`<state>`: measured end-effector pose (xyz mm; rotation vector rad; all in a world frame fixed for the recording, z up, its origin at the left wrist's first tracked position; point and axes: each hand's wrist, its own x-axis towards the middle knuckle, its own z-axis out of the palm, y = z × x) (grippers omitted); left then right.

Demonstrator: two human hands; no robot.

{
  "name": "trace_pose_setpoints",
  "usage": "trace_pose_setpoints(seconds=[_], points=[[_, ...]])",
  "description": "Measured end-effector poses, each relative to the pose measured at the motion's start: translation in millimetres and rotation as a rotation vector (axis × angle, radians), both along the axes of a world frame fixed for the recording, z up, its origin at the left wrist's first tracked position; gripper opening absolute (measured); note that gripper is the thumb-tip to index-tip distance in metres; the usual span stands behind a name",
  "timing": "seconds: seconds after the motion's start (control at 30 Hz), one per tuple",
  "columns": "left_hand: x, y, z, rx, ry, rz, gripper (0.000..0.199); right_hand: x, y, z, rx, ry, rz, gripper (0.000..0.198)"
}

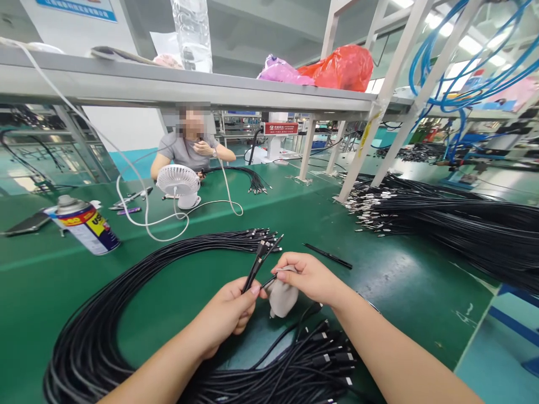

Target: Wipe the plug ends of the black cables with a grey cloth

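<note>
My left hand (236, 308) is closed around a few black cables (255, 266), whose connector ends point up and away from me. Close beside it, my right hand (309, 275) pinches a pale grey cloth (283, 297) that hangs below the fingers. A thin black cable end runs between the two hands and meets the cloth at the right fingertips. Under my hands lies a big looped bundle of black cables (101, 297) on the green table (168, 297). One set of its connector ends (324, 359) is near me at the lower right; the other set lies beyond my hands.
A spray can (86, 227) and a white fan (179, 182) with a looping cord stand at the left. Across the table sits a person (189, 146). A large cable pile (442, 224) lies right, by the shelf posts (357, 151). A black pen-like stick (328, 256) lies beyond my right hand.
</note>
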<state>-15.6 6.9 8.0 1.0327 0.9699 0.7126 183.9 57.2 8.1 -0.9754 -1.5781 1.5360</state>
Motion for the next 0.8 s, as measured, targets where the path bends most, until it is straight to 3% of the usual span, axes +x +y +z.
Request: trace_pose_setpoints(seconds=[0.3,0.5,0.57,0.73,0.8], points=[[-1.2,-1.4,-1.9,0.001,-0.012,0.025,0.053,-0.8,2.8,-7.5,-0.176,0.215,-0.05,0.051],[0.2,0.6,-3.5,0.044,-0.047,0.11,0.055,-0.9,5.1,-14.9,-0.111,0.167,-0.08,0.047],[-0.1,1.4,-2.9,0.041,-0.043,0.119,0.054,-2.6,5.1,-16.3,-0.02,0.091,-0.113,0.044],[-1.6,1.3,-1.0,-0.031,-0.087,0.112,0.057,-3.6,3.7,-13.3,0.478,-0.319,-0.212,0.028],[-1.5,0.9,-1.4,-0.005,-0.087,0.097,0.055,-3.0,3.1,-13.0,0.599,-0.433,-0.219,0.024]])
